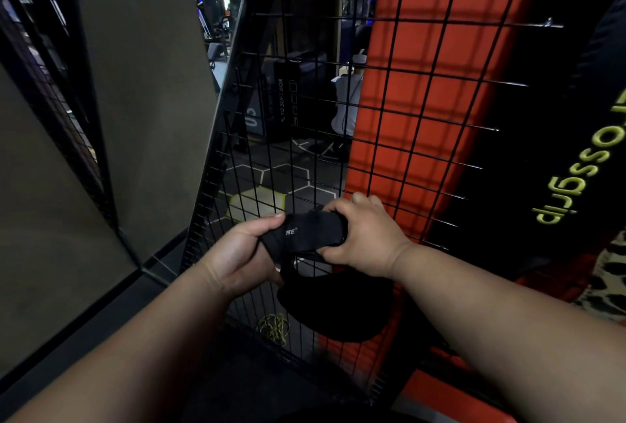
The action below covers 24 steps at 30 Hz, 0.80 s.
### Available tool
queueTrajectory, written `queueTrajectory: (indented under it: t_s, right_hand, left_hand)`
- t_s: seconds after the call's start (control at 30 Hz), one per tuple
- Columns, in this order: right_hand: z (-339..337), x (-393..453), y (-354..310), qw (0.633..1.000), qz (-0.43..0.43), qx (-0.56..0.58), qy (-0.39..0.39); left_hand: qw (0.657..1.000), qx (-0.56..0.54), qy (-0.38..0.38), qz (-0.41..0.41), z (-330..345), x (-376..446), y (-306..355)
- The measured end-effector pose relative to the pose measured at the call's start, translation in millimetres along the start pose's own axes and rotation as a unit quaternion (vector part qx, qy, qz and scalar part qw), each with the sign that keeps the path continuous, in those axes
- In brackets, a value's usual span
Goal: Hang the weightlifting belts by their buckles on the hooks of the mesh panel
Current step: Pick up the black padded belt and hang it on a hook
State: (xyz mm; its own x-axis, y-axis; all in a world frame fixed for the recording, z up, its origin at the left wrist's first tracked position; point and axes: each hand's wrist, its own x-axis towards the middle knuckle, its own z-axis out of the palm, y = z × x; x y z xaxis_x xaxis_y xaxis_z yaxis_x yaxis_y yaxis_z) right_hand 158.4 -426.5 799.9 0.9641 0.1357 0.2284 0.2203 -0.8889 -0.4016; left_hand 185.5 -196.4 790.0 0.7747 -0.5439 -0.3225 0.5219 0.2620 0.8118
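Note:
A black weightlifting belt with white lettering is held against the lower part of the black mesh panel. My left hand grips its left end, thumb on top. The right end is gripped by my right hand, fingers curled over the strap close to the wire. The belt's wide part droops below both hands. Its buckle is hidden under my hands. Thin wire hooks stick out along the panel's right side, well above my hands.
Behind the mesh stands a red padded block. To its right is a black pad with yellow-green lettering. A grey wall panel rises on the left. A yellow rope lies low behind the mesh. A person sits beyond it.

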Motion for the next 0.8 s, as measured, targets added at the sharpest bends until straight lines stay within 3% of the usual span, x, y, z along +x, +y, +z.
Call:
queueTrajectory:
  t_s: [0.3,0.4,0.53,0.7,0.8]
  right_hand:
    - [-5.1,5.6,0.6,0.999,0.002,0.050,-0.004]
    - [-5.6,8.0,2.5,0.995,0.016,0.092,-0.017]
    - [-2.9,8.5,5.4,0.989,0.045,0.138,-0.007]
    - [-1.4,7.8,3.8,0.990,0.041,0.138,0.008]
    - [-4.7,8.7,3.4,0.989,0.024,0.147,-0.001]
  left_hand:
    - [0.994,-0.106,0.005,-0.016,-1.6,7.7,-10.5]
    - [0.996,-0.052,0.059,0.049,-0.4,9.4,-17.5]
    - [0.993,0.016,0.052,0.109,-5.5,9.3,-20.1]
    - [0.989,0.080,0.051,0.112,-10.3,10.8,-15.9]
    - [0.970,0.195,0.069,0.125,-17.2,13.0,-16.3]
